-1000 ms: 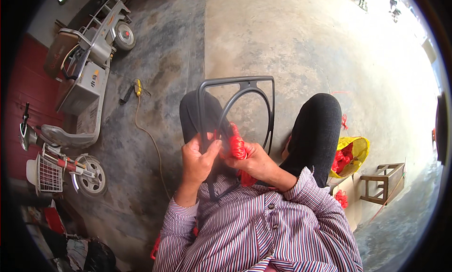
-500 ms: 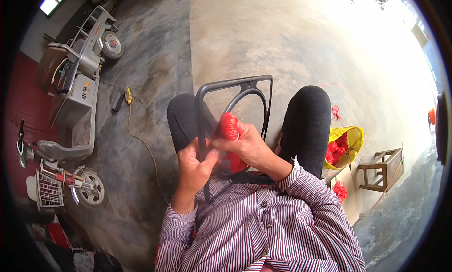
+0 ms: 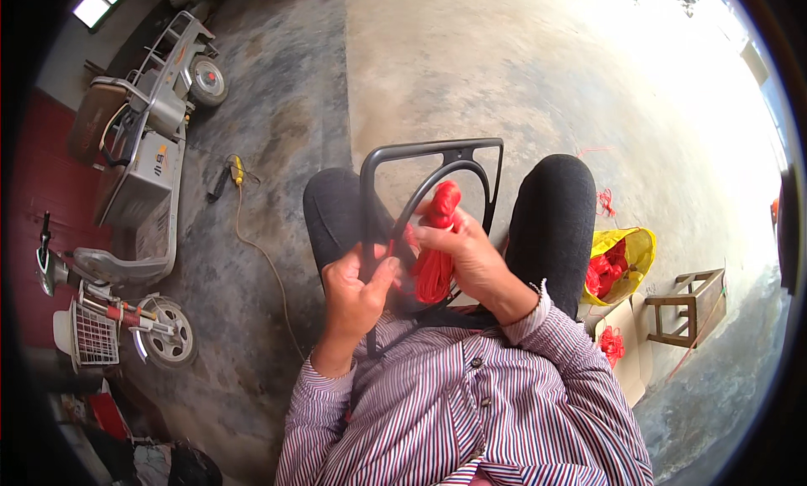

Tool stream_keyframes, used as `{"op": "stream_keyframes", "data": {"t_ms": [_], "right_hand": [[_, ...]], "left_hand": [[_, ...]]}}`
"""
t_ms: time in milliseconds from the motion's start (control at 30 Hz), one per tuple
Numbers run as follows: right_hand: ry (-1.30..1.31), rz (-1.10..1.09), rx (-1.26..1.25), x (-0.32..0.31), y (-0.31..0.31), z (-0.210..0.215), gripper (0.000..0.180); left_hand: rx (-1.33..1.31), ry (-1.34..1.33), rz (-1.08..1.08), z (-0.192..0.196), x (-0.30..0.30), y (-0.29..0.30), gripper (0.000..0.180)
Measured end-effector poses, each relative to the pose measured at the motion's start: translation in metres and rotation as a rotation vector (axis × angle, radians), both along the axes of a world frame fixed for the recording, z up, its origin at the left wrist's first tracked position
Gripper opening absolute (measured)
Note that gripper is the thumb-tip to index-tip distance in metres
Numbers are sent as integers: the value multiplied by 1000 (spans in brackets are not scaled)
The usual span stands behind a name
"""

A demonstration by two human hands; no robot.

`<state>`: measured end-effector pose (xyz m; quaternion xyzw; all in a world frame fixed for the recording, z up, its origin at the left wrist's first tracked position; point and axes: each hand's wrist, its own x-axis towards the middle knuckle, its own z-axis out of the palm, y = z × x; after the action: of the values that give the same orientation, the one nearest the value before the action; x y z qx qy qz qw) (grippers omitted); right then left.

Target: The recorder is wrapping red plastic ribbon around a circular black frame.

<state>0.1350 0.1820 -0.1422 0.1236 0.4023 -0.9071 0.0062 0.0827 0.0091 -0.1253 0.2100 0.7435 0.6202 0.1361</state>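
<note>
A black rectangular frame (image 3: 437, 145) with a round ring inside it stands tilted on my lap between my thighs. My right hand (image 3: 475, 259) is closed around a bundle of red plastic cord (image 3: 434, 274), whose looped end sticks up above the thumb within the frame. At the ring's left side my left hand (image 3: 357, 293) is closed, thumb and fingertips pressed together. A short bit of red strand shows at these fingertips, against the black ring. The fingers behind the frame are partly hidden.
By my right knee stands a yellow bag (image 3: 643, 249) with red cord inside. Near it are a wooden stool (image 3: 689, 309), a cardboard sheet (image 3: 630, 372) and loose red cord (image 3: 612, 343). An electric tricycle (image 3: 155, 179) stands left, beside a yellow-ended cable (image 3: 244, 225) on the floor.
My right hand has moved up and right, away from the left, with the red bundle now more upright and more visible. The left hand stays at the frame's left side.
</note>
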Motion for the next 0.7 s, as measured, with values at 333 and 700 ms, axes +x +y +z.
{"op": "stream_keyframes", "data": {"t_ms": [333, 700], "right_hand": [[290, 109, 642, 10, 23, 48, 53], [318, 279, 235, 5, 36, 25, 33]], "left_hand": [[-181, 491, -14, 8, -14, -3, 13], [34, 500, -209, 8, -12, -10, 34]]}}
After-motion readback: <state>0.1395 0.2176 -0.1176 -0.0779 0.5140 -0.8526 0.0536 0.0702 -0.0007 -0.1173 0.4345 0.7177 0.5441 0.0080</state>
